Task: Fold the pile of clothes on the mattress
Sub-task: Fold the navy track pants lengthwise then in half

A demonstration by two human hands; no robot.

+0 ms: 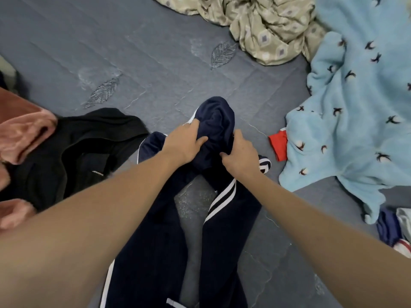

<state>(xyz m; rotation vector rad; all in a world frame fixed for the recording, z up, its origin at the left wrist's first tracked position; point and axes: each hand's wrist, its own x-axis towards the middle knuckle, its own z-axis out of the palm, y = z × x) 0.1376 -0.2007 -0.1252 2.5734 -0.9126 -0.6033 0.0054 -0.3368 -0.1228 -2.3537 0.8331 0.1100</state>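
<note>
A: Gripping a bunched wad of navy cloth at centre frame, the left hand (182,143) and right hand (239,155) work on a pair of navy track pants (153,252) spread over the grey-blue mattress (111,52).

B: Nearest the camera?

A: Both bare forearms enter from the lower corners. Between them the two pant legs run down to the bottom edge, white stripes along the seams, a wedge of bare mattress showing between the legs.

B: And the fingers?

A: The left hand's fingers are curled over the top of the bunched fabric, thumb spread along its side. The right hand's fingers are curled into the cloth from the right — thumb pinching a fold. The wad rises just above both hands.

B: What surrounds them?

A: At middle left, a black garment (89,147) lies crumpled, touching the pants' left edge; a pink fleece piece (22,130) overlaps it at the left edge of the frame. At lower right, a small heap of blue, white and red cloth (395,232) sits at the frame's edge.

B: Farther out?

A: A light blue fleece with dark bird prints (355,107) fills the right side, a red scrap (278,145) poking from under its left edge — near the right hand, not touching. At top centre, a beige patterned sheet (266,27) lies rumpled, touching the blue fleece.
</note>
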